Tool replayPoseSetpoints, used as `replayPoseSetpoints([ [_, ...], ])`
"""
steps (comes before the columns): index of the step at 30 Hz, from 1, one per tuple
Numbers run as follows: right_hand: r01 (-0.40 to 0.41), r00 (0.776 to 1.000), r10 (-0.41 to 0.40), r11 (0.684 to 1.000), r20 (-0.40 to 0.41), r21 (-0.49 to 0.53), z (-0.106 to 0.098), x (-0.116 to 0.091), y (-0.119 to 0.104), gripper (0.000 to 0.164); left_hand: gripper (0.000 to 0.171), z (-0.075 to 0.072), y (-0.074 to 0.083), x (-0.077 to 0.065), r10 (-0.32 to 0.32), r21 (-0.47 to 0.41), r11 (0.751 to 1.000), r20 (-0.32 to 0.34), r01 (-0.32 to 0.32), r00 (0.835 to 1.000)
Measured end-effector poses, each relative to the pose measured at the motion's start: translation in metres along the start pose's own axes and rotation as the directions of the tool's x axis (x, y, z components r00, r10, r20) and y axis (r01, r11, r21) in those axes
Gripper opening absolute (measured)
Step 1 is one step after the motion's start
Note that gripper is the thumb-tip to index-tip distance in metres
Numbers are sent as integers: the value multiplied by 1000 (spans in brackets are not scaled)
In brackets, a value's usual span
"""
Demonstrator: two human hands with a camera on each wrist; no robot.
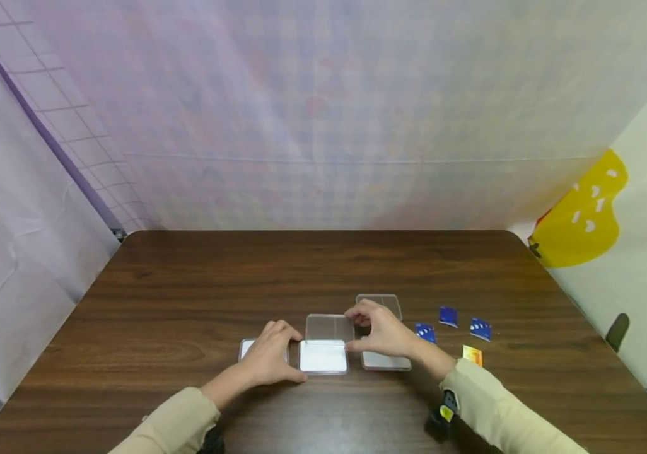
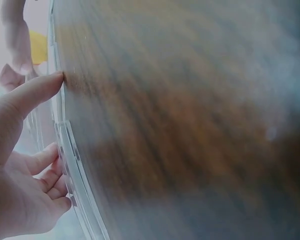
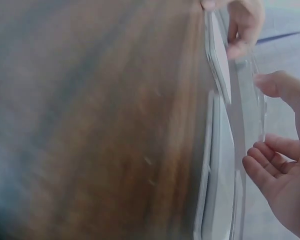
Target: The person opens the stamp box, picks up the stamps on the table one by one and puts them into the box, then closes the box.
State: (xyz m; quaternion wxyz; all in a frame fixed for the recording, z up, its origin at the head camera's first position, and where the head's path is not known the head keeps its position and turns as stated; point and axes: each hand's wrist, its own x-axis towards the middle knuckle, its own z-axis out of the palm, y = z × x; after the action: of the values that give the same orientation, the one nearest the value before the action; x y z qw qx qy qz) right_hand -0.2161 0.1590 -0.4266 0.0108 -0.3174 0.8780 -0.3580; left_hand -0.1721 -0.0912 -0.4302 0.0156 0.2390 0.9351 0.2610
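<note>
Three flat clear plastic cases with white inside lie in a row on the wooden table. My left hand (image 1: 269,356) spans the left side of the middle case (image 1: 323,358), thumb at its near corner and forefinger at its far corner. Behind that case its transparent lid (image 1: 323,326) stands raised, and my right hand (image 1: 380,331) pinches the lid's right edge between thumb and fingers. Partly under the left hand is the left case (image 1: 246,347). The right case (image 1: 386,361), its lid (image 1: 386,304) open too, sits partly hidden beneath the right hand.
To the right lie several small cards: a blue one (image 1: 448,316), two blue ones with white marks (image 1: 425,332) (image 1: 480,329), and an orange-yellow one (image 1: 472,355). A patterned curtain (image 1: 323,126) hangs along the far edge of the table (image 1: 187,277).
</note>
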Motion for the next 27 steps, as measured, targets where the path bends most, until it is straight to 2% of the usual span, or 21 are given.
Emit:
replayPoseSetpoints([
  [13,-50,998,52,998,-41,43,-3,30,13,52,61,-1,2,1,-1,-1,1000,14,1,1000],
  [21,-123,992,124,990,-20,68,1,41,14,57,60,0,2,3,1,11,1000,15,-1,1000],
  [27,-139,990,140,986,-3,96,4,45,15,57,60,-1,2,4,-4,16,1000,22,3,1000],
])
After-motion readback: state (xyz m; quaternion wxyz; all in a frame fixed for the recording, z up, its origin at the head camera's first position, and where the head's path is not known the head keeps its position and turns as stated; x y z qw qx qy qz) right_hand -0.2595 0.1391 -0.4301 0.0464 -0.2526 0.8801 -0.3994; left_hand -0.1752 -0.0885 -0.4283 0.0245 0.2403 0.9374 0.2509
